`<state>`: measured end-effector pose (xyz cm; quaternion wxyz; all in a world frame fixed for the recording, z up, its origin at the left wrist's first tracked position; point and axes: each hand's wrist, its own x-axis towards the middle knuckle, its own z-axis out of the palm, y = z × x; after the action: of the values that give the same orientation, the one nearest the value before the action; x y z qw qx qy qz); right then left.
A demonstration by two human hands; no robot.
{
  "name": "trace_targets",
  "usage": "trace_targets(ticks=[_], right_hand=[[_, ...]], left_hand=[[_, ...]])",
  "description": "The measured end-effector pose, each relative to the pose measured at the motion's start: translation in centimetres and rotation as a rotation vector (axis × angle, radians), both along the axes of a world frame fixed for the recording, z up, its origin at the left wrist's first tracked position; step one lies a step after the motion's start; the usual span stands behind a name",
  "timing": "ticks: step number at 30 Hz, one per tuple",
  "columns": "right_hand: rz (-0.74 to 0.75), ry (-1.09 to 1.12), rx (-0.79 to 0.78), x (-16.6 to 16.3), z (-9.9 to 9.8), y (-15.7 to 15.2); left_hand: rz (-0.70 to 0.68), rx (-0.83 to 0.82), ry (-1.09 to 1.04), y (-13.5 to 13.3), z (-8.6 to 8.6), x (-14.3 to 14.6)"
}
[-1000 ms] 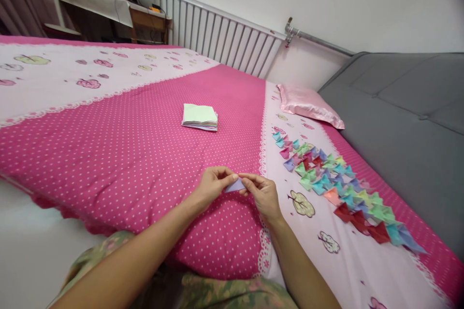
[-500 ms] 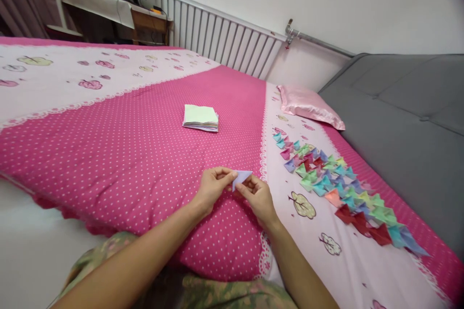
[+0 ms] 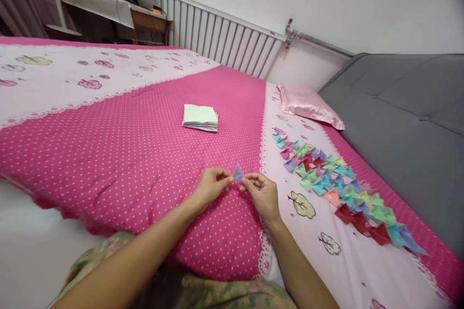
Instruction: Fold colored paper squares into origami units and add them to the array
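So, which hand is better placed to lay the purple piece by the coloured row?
The right hand, probably. It and the left hand both pinch the purple piece, but the coloured row lies to the right; the left hand would have to cross over.

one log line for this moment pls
left hand: pinches folded lilac paper | right hand: pinches it too | above pink bedspread

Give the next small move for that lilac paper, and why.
Likely pinch along the fold to sharpen its crease. The left hand and right hand each hold a lower corner of the lilac paper, a small triangle with its tip up, not yet shaped like the folded pieces lined up on the right.
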<state>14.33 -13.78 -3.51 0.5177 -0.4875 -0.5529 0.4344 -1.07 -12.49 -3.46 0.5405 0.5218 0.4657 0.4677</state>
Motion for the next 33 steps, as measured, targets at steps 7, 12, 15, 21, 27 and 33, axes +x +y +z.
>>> trace_targets(ticks=[7, 12, 15, 21, 27, 33], right_hand=[[0.028, 0.016, 0.008, -0.1, 0.3, -0.3], [0.049, -0.001, 0.014, 0.0, 0.2, -0.3], [0.059, -0.008, 0.023, 0.0, 0.1, -0.2], [0.026, -0.012, 0.053, 0.0, 0.2, -0.1], [-0.01, -0.052, 0.093, 0.2, 0.2, 0.0], [0.007, -0.049, 0.081, 0.1, 0.4, -0.2]], left_hand=[[0.014, -0.033, -0.038, -0.1, 0.4, 0.1], [0.025, -0.042, -0.031, -0.2, 0.4, 0.2], [0.03, -0.041, -0.026, -0.1, 0.3, 0.1], [-0.03, -0.009, 0.045, 0.0, -0.1, 0.0], [-0.112, -0.035, 0.042, -0.5, 0.9, 0.2], [-0.152, -0.017, 0.053, -0.3, 0.5, 0.2]])
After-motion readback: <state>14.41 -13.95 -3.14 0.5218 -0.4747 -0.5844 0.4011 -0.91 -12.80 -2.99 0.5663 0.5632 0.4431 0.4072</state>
